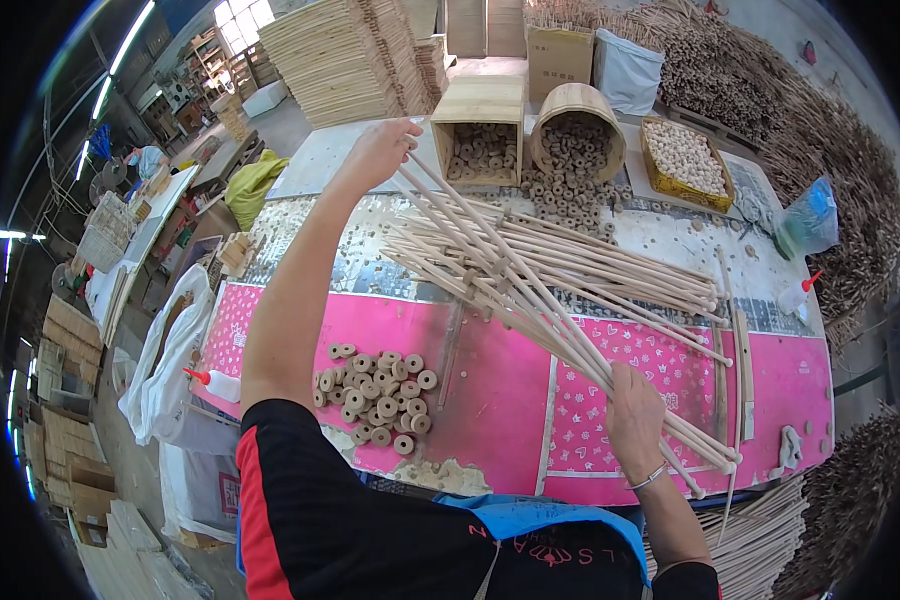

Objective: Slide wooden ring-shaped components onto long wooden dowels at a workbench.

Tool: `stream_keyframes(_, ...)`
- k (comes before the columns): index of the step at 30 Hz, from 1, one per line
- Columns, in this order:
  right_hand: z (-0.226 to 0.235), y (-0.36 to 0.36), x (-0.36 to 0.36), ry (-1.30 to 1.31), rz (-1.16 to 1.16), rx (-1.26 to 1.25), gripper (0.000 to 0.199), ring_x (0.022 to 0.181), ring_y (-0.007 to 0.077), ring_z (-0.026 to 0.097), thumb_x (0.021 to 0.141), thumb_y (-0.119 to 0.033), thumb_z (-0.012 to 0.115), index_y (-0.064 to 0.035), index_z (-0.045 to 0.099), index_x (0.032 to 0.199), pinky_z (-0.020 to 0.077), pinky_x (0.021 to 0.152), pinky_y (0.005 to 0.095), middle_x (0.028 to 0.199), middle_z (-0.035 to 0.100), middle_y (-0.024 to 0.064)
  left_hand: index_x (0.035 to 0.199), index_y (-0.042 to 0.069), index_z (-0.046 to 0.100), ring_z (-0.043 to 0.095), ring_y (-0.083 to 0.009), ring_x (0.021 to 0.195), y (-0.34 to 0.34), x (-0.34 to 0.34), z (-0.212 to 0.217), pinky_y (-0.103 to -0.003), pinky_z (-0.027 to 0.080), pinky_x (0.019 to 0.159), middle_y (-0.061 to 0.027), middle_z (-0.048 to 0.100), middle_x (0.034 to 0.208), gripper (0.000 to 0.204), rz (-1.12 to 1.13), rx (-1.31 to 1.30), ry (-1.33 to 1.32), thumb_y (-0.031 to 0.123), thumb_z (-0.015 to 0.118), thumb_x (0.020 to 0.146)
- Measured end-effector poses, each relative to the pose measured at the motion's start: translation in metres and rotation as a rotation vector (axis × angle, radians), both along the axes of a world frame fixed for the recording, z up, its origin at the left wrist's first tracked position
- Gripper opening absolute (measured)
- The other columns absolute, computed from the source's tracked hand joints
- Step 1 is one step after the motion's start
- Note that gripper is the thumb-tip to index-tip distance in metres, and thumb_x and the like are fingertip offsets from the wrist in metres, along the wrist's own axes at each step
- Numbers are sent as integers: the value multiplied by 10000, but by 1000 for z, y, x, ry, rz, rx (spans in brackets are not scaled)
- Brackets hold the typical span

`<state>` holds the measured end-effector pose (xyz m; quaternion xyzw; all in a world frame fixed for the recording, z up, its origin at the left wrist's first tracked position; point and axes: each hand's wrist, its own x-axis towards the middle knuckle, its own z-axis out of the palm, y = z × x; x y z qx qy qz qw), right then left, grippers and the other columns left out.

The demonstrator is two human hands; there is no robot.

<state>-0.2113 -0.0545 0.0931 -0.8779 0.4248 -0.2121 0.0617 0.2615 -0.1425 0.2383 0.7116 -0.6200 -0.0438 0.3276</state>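
Observation:
Several long pale wooden sticks [528,278] slant across in front of me, some with a small knob at the near right end. My right hand [634,420] is wrapped round them near that end. At the far left end my left hand [378,154] is closed on the tip of at least one stick; its grip is partly hidden. Beneath lies a heap of similar sticks [630,262] on the table. Left of my right hand, a pile of round wooden discs with centre holes [378,398] rests on the pink sheet [500,400].
At the back stand an open wooden box [478,92] and a tipped wooden barrel [577,98], both holding discs, some spilling out. A yellow basket [715,196] contains pale balls. Red-tipped glue bottles lie left [218,384] and right [796,294]. Stick bundles [840,500] crowd the right.

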Motion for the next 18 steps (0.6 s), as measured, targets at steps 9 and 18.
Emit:
stream_keyframes(9,1,2,2,21,-1,-39,158,781,316,611,836,-2,594,-54,508,957,491,704,429,799,580,135,1258,-24,642,687,-154,750,3,3,0,-298,550,684,-125,732,1056,358,-48,146,-2,29,485,941)
stream_keyframes(18,-7,-2,-1,-17,21,-2,327,805,370,614,769,41,611,-20,534,1081,492,681,469,864,598,173,1258,11,661,717,-169,868,12,-1,-2,-315,551,657,-141,738,1033,380,-12,99,229,48,454,941)
